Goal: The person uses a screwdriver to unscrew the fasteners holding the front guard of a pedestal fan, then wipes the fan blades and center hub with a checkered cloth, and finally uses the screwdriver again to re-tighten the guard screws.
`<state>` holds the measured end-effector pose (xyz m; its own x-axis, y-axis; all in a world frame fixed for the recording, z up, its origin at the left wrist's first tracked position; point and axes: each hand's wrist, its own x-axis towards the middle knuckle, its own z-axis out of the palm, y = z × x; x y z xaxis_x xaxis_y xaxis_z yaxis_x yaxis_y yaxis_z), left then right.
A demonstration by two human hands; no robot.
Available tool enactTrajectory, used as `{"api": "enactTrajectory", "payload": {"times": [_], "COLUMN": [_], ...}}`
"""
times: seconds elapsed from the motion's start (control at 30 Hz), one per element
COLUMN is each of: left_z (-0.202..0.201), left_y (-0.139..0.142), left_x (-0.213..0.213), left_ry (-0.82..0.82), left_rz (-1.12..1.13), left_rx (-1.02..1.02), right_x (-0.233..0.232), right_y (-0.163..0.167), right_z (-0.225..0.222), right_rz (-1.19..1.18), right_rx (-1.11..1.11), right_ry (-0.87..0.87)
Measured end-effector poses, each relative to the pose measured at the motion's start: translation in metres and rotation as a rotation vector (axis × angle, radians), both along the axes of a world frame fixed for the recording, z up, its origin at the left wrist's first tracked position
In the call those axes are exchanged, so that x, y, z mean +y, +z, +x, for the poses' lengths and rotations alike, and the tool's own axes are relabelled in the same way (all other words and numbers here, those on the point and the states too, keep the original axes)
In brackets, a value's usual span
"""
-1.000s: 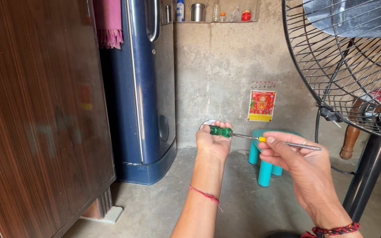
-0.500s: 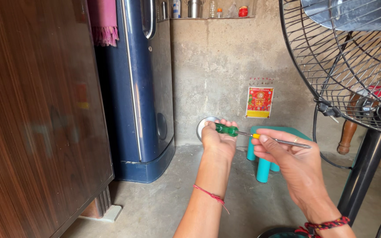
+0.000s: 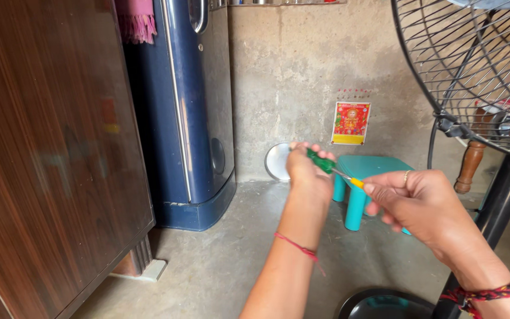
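My left hand (image 3: 308, 171) is closed around the green handle of a screwdriver (image 3: 324, 163), held out in front of me. Its thin shaft runs down to the right into my right hand (image 3: 417, 204), whose fingers pinch a yellow piece on the shaft. A red thread circles my left wrist, and a red and black band is on my right wrist. Both hands hover above the concrete floor, left of a pedestal fan (image 3: 473, 77).
A dark blue fridge (image 3: 193, 112) stands at the back left beside a brown wooden cabinet (image 3: 48, 153). A teal plastic stool (image 3: 364, 177) and a round metal plate (image 3: 277, 162) sit by the wall. The fan's black pole (image 3: 497, 207) and base are at right.
The view has tipped slightly downward. My hands have drawn closer together, and the shaft end that stuck out past my right hand is now hidden inside it.
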<state>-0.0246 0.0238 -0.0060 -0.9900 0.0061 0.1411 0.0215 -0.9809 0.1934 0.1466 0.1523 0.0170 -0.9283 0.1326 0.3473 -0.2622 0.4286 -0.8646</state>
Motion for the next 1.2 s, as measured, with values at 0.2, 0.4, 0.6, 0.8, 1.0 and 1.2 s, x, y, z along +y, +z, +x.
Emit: {"api": "enactTrajectory", "payload": {"times": [0.2, 0.4, 0.6, 0.8, 1.0, 1.2], "left_z": [0.016, 0.031, 0.032, 0.03, 0.032, 0.042], "left_y": [0.01, 0.004, -0.003, -0.004, 0.01, 0.022], "left_x": [-0.004, 0.02, 0.022, 0.014, 0.019, 0.012], "left_ry": [0.055, -0.036, -0.167, -0.327, -0.492, -0.525], "left_rz": [-0.114, -0.143, -0.104, -0.106, -0.05, -0.236], "left_rx": [0.049, 0.022, -0.049, 0.084, 0.334, 0.469], "right_x": [-0.031, -0.027, -0.015, -0.001, 0.024, 0.034], "right_y": [-0.031, -0.048, -0.062, -0.052, -0.034, -0.027], "right_z": [-0.013, -0.032, -0.037, -0.033, -0.035, -0.023], "right_rz": [0.416, 0.15, -0.114, -0.415, -1.14, -0.907], "right_rx": [0.173, 0.074, 0.076, -0.285, -0.636, -0.391], "right_ry": [-0.252, -0.232, 0.023, 0.087, 0.73, 0.678]}}
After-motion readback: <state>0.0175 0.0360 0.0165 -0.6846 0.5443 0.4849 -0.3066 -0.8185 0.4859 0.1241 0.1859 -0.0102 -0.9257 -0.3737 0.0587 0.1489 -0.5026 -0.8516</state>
